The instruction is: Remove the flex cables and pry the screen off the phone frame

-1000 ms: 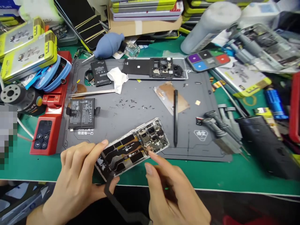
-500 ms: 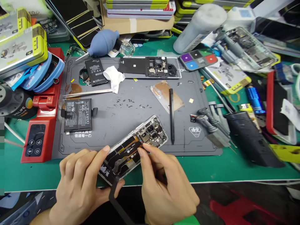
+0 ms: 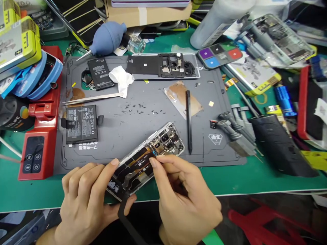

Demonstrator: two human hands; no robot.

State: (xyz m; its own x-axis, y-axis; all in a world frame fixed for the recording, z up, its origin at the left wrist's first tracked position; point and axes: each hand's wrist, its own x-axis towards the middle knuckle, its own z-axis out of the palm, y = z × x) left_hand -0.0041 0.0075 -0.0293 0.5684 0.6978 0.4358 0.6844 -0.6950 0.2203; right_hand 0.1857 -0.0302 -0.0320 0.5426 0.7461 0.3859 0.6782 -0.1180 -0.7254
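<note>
An opened smartphone (image 3: pixel 141 163) is tilted up toward the right, its camera modules, circuit board and flex cables bare. My left hand (image 3: pixel 89 197) grips its lower left end, fingers on the upper edge and thumb beneath. A black strap (image 3: pixel 125 211) hangs down at the phone's lower end. My right hand (image 3: pixel 187 195) is pinched, thumb and forefinger together at the phone's right edge just below the cameras; whatever is between the tips is hidden. Left of the phone lies a black battery (image 3: pixel 81 124). A black pry stick (image 3: pixel 188 122) rests to the right.
On the grey mat (image 3: pixel 143 95) are tweezers (image 3: pixel 93 98), a second battery (image 3: pixel 100 73), white tissue (image 3: pixel 121 78), black scraps and a phone cover plate (image 3: pixel 163 64). A red device (image 3: pixel 41 143) stands left. Screwdrivers (image 3: pixel 233 129) and a black case (image 3: pixel 281 146) lie right.
The view has shifted slightly. My right thumb and forefinger have drawn together and moved a little along the phone's edge; my left hand keeps its hold.
</note>
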